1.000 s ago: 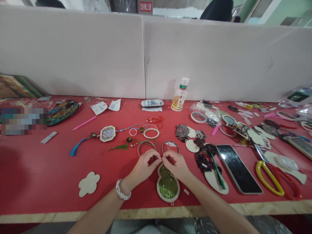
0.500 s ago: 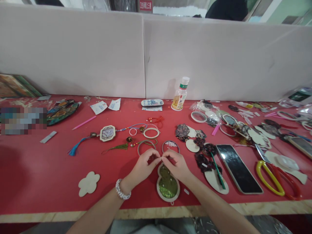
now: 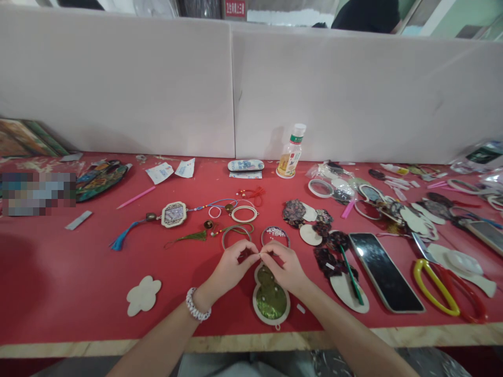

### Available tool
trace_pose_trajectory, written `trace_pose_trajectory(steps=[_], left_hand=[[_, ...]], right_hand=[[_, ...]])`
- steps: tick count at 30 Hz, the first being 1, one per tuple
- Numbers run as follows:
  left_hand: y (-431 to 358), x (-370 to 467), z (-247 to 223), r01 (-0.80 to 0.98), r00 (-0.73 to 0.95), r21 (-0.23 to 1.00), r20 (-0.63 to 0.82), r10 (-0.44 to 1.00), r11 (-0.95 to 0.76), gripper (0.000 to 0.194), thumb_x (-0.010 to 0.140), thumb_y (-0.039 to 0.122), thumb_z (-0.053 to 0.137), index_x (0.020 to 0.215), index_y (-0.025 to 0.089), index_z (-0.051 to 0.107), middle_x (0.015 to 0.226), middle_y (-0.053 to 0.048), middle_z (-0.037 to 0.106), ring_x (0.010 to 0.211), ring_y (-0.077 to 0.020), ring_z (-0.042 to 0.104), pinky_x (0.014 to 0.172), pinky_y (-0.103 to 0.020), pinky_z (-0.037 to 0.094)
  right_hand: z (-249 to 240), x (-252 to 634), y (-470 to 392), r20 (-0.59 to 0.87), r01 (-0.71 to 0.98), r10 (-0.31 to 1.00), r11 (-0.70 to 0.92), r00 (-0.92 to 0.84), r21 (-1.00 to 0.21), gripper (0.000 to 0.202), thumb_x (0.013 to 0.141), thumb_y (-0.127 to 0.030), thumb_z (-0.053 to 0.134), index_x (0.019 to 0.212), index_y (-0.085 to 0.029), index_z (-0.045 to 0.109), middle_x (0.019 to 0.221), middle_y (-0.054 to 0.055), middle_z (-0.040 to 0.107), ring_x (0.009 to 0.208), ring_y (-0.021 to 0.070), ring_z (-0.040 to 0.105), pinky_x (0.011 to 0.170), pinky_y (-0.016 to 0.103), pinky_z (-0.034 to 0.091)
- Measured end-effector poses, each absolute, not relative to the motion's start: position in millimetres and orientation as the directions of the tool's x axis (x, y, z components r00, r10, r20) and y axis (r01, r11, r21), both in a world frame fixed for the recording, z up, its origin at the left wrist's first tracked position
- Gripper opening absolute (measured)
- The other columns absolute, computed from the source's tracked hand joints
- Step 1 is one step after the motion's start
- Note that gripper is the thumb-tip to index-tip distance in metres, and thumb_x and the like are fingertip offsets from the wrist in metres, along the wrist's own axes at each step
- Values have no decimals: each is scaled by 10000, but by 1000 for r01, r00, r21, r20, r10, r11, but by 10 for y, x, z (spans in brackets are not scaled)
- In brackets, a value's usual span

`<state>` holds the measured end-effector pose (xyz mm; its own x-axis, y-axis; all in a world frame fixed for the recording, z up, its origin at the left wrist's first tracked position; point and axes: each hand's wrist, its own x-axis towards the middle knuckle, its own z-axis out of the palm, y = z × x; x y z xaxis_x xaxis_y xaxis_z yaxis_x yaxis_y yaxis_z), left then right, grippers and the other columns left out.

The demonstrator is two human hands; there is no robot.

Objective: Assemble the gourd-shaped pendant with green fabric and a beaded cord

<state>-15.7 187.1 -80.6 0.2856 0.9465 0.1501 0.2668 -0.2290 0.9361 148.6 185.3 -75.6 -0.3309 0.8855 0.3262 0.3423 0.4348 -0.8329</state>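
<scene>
My left hand (image 3: 236, 260) and my right hand (image 3: 286, 263) meet fingertip to fingertip, thumbs and forefingers pinched. Whatever sits between the tips is too small to make out. Just below them lies a gourd-shaped pendant (image 3: 271, 299) with a pale rim and a shiny green face dotted with a few small white beads; its top is partly hidden by my fingers. Beyond my right hand is a round ring dish (image 3: 275, 235) of tiny pale pink beads. Another ring (image 3: 236, 236) lies just past my left hand.
An octagonal tasselled pendant (image 3: 173, 214) and a flower-shaped blank (image 3: 143, 296) lie to the left. At right are a phone (image 3: 385, 272), scissors (image 3: 436, 288) and a green stick (image 3: 351, 275) on fabric scraps. A bottle (image 3: 290, 153) stands by the white partition (image 3: 157, 84).
</scene>
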Motion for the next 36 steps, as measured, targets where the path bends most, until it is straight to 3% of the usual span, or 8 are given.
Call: trace_pose_trajectory(steps=[14, 21, 28, 36], left_hand=[[1811, -149, -737, 318, 369, 888, 206, 906, -331, 123, 845, 197, 420, 731, 177, 461, 693, 12, 457, 649, -125, 438, 622, -235, 383], [1812, -193, -675, 273, 328, 894, 261, 908, -355, 245, 892, 285, 312, 800, 172, 509, 755, -34, 527, 734, -161, 486, 726, -291, 384], [1856, -222, -712, 495, 231, 749, 375, 898, -441, 182, 703, 354, 644, 759, 203, 559, 816, -26, 584, 850, -205, 498, 834, -360, 301], [1859, -199, -770, 587, 246, 624, 469, 848, -515, 64, 737, 305, 628, 759, 260, 667, 824, -23, 591, 856, -204, 494, 825, -369, 282]], right_hand=[[-752, 1451, 1836, 309, 349, 885, 428, -347, -833, 118, 817, -223, 471, 743, -187, 557, 717, 31, 571, 687, 148, 534, 655, 259, 430], [-734, 1446, 1852, 269, 309, 925, 347, -268, -885, 136, 802, -239, 480, 698, -182, 544, 645, 7, 552, 609, 127, 521, 591, 226, 432], [-772, 1452, 1863, 226, 289, 944, 291, -239, -912, 135, 793, -244, 506, 692, -179, 568, 640, 4, 566, 605, 120, 521, 579, 219, 434], [-768, 1450, 1864, 196, 239, 949, 256, -247, -937, 174, 787, -278, 517, 662, -173, 577, 612, 1, 559, 577, 116, 516, 539, 212, 431]])
